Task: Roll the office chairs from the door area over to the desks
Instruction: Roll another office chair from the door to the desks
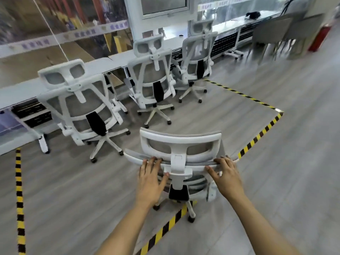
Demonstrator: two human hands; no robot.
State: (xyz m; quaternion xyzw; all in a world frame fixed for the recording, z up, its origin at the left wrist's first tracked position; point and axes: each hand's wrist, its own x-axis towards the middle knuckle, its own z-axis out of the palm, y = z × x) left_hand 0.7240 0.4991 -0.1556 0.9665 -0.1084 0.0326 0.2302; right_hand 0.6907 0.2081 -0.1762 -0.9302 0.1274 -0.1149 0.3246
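Left hand [150, 178], right hand [227, 176]: bare, sleeveless forearms.

Grey wood-grain floor [294, 162] throughout. Yellow-and-black hazard tape [261, 134] marks a bounded zone on it: one run at the far left, one diagonal in the foreground, one angled along the right with a corner. Glass wall [46, 24] behind carries a pale banner strip [55, 38] with purple lettering, illegible through blur. Framed window panel [165, 6] top centre. Red object [320, 38] at far right, possibly a fire extinguisher. Dark item [253, 15] on the far counter, unidentifiable.
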